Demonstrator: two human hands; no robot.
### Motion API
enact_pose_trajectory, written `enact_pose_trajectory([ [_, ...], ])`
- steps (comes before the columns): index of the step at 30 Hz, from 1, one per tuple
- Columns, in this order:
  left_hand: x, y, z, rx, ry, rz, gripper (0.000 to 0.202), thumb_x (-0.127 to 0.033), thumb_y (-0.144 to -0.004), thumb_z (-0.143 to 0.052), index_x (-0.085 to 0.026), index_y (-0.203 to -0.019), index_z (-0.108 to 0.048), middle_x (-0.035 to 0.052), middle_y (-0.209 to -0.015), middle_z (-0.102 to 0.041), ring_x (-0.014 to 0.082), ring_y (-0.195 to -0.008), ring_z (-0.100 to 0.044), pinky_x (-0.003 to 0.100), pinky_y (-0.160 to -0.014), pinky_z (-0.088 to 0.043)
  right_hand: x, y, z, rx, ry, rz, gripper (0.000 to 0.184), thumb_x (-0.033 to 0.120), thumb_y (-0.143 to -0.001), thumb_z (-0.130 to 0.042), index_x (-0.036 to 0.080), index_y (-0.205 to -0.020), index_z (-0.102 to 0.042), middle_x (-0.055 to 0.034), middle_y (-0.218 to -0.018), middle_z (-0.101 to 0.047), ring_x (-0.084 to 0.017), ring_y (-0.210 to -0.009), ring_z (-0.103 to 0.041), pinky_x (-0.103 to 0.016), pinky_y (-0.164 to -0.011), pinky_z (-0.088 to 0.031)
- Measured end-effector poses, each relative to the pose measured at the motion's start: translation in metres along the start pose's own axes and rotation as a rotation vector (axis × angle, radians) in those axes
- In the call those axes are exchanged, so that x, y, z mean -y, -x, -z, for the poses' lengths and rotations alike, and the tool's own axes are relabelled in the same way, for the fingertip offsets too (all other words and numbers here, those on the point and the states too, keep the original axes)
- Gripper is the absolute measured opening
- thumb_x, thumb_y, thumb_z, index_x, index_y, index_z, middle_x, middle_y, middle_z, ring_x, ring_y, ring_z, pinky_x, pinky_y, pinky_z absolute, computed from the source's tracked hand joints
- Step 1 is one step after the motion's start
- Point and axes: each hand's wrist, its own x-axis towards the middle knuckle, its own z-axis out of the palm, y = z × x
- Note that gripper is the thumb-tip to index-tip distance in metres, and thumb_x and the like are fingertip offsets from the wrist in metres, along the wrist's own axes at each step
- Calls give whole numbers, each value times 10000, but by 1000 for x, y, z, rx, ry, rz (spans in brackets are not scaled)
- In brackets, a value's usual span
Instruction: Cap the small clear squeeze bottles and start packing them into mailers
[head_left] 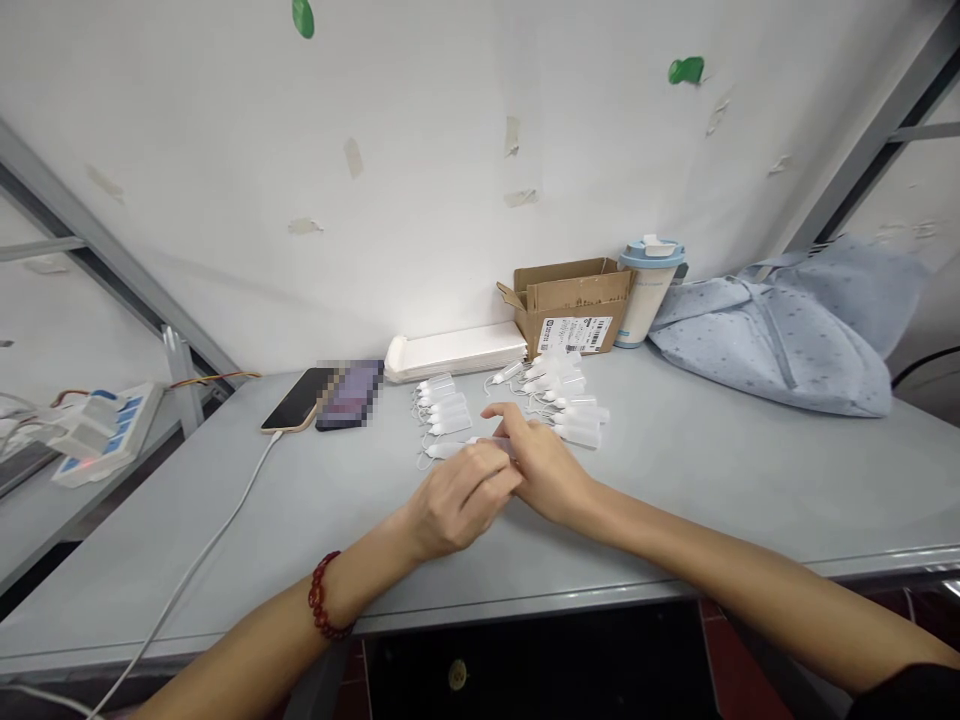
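My left hand (461, 500), with a red bead bracelet (322, 598) at the wrist, is closed, its fingers curled. My right hand (551, 465) meets it, fingers bent and the index finger raised. Between them shows part of a translucent white-tipped tube (495, 443), mostly covered by the fingers; my right fingers appear to pinch it. What my left fingertips hold is hidden. Just beyond my left hand lies another tube with a thin string loop (444, 451). Several such tubes (448, 412) lie in a row behind it, and a larger group (574, 408) lies beyond my right hand.
At the back stand a white stack of flat sheets (457, 350), an open cardboard box (574, 310) and a blue-lidded cup (646, 295). A blue cloth bag (780, 340) lies right. Two phones (300, 400) lie left, one with a white cable (202, 560) crossing the grey table (315, 510).
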Motion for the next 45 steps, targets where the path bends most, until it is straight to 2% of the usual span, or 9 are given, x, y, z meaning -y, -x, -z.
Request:
enact_pose_trajectory([
  [4, -1, 0, -3, -2, -25, 34, 238, -15, -762, -533, -121, -975, -539, 100, -895, -600, 187, -873, -571, 312, -698, -525, -2, 1, 2, 12, -74, -1, 573, 85, -675, -473, 120, -1217, -292, -29, -774, -594, -182, -689, -554, -258, -603, -367],
  [12, -8, -6, -2, -22, -33, 30, 194, 14, -757, -478, -172, -799, -514, 46, -816, -561, 147, -774, -547, 282, -628, -489, 0, 1, 2, -14, -204, -26, 685, 81, -624, -456, 128, -1254, -193, -17, -790, -585, -151, -636, -537, -258, -602, -367],
  [14, -8, -5, -2, -26, -12, 46, 190, 11, -752, -488, -174, -792, -501, 45, -835, -559, 143, -785, -544, 275, -634, -488, -1, 1, 1, -16, -243, -30, 687, 96, -633, -463, 130, -1255, -173, -7, -771, -582, -146, -621, -535, -252, -594, -368],
  [20, -8, -4, -3, -13, 11, 109, 246, 8, -765, -497, -160, -942, -527, 59, -823, -585, 149, -790, -564, 277, -654, -491, -5, 2, -2, -12, -243, 7, 697, 132, -641, -486, 139, -1257, -158, -15, -793, -588, -152, -639, -539, -253, -604, -375],
  [26, -6, -4, -4, -27, 22, 129, 176, -14, -768, -511, -166, -857, -515, 42, -760, -581, 144, -726, -559, 268, -604, -468, -4, 2, -3, -2, -221, 4, 711, 145, -644, -485, 110, -1269, -148, -31, -798, -597, -160, -629, -543, -261, -600, -375],
  [40, -3, 2, -4, -14, 60, 154, 156, -56, -764, -563, -162, -860, -500, 48, -772, -585, 157, -731, -558, 289, -616, -461, -2, 1, -2, 14, -242, -42, 651, 112, -655, -465, 130, -1245, -191, -15, -777, -588, -158, -623, -534, -257, -611, -367],
  [45, -3, -2, -2, 40, 32, 162, 251, -41, -776, -540, -151, -1002, -532, 81, -858, -592, 174, -807, -562, 310, -670, -482, -4, 1, -2, 31, -334, -63, 613, 95, -670, -459, 135, -1227, -207, 28, -677, -553, -151, -615, -529, -240, -582, -371],
])
